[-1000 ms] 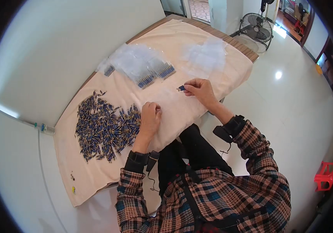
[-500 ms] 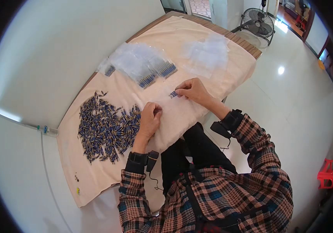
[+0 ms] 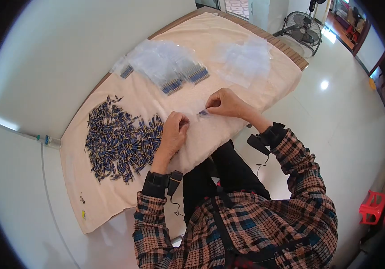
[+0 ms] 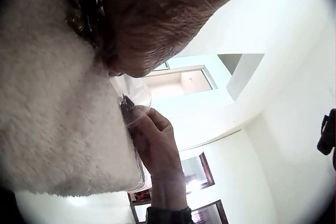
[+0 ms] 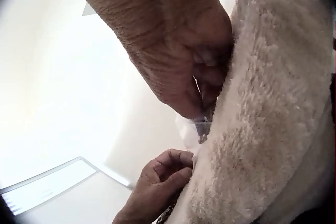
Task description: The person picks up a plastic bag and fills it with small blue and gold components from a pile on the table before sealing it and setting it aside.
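Note:
My right hand (image 3: 228, 105) pinches a few small blue-and-gold plugs (image 3: 202, 113) close over the fluffy cloth. A clear plastic bag (image 5: 185, 132) stretches between the two hands, and the right wrist view shows the plugs within its mouth. With thumb and curled forefinger, my left hand (image 3: 172, 134) grips the bag's near side. Clear film also covers the right fingertips (image 4: 139, 115) in the left wrist view. Beside the left hand spreads a large heap of loose plugs (image 3: 123, 145).
Filled bags (image 3: 170, 67) with rows of plugs lie behind the hands. Flat unfilled bags (image 3: 246, 60) are stacked at the far right of the cream cloth (image 3: 107, 206). A wall (image 3: 89, 40) borders the table's left side. A floor fan (image 3: 302, 29) stands beyond.
My right hand has moved left and down toward the left hand, bringing the plugs into the bag. The left hand has stayed nearly in place.

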Demonstrator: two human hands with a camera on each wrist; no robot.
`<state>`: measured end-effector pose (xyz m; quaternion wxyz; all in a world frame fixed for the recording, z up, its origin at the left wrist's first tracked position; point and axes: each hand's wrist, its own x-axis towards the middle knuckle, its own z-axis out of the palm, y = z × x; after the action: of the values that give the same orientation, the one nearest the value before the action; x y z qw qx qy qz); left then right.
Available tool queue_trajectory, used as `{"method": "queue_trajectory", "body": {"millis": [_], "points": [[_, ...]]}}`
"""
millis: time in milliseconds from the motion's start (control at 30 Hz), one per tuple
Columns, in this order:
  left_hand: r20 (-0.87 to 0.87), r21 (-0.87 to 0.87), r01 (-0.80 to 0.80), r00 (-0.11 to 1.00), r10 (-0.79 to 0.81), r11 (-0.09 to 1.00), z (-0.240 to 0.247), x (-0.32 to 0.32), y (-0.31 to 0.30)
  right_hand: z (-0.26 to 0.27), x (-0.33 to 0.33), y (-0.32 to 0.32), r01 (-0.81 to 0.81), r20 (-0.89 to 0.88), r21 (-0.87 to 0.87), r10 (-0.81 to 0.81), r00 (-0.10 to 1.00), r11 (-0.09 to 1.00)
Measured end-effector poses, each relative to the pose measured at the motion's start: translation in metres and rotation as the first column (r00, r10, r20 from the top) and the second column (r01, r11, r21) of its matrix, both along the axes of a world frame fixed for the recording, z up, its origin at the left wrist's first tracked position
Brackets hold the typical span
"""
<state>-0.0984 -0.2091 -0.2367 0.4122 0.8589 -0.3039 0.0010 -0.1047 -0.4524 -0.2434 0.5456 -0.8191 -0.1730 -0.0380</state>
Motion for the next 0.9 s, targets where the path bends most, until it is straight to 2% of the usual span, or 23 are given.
{"method": "queue_trajectory", "body": {"millis": [100,233,367,467,533,567,600,633,733,800,900], "points": [[0.009,0.011,0.01,1.0,-0.01,1.0,0.0,0.001,0.0,0.0,0.001,-0.002,-0.002,0.025,-0.039,0.003,1.0,0.999],[0.024,-0.004,0.011,1.0,-0.011,1.0,-0.001,0.001,-0.001,0.0,-0.001,-0.006,0.005,-0.029,-0.026,-0.006,1.0,1.0],[0.019,-0.004,-0.005,1.0,0.005,1.0,-0.002,0.0,-0.001,0.0,-0.005,-0.006,-0.012,-0.144,0.101,0.026,0.989,0.995],[-0.043,-0.025,-0.102,0.994,0.101,0.994,0.003,0.0,-0.001,-0.009,-0.001,-0.005,-0.005,0.13,-0.046,0.011,0.991,0.999],[-0.077,-0.032,-0.141,0.987,0.138,0.989,0.012,0.0,-0.008,-0.006,-0.003,-0.005,0.017,0.105,-0.063,-0.011,0.994,0.998],[0.149,0.009,-0.149,0.978,0.146,0.989,0.016,0.002,-0.012,-0.005,-0.004,-0.003,0.032,0.074,-0.081,-0.026,0.997,0.996],[0.368,0.046,-0.168,0.919,0.14,0.985,0.021,0.005,-0.016,-0.006,-0.005,-0.002,0.042,0.044,-0.099,-0.037,0.998,0.994],[0.568,0.077,-0.198,0.814,0.12,0.977,0.025,0.008,-0.019,-0.005,-0.005,-0.002,0.04,0.044,-0.098,-0.036,0.998,0.994],[0.536,0.076,-0.121,0.842,0.061,0.99,0.01,0.029,-0.027,-0.002,-0.001,-0.001,0.007,0.093,-0.212,0.013,0.996,0.977],[0.518,0.074,-0.069,0.855,0.021,0.995,0.001,0.038,-0.03,-0.002,-0.001,0.0,0.022,0.091,-0.186,-0.005,0.996,0.982],[0.313,0.149,-0.077,0.95,0.027,0.986,-0.004,0.043,-0.029,-0.004,-0.006,0.003,0.045,0.068,-0.128,-0.036,0.997,0.991]]}}
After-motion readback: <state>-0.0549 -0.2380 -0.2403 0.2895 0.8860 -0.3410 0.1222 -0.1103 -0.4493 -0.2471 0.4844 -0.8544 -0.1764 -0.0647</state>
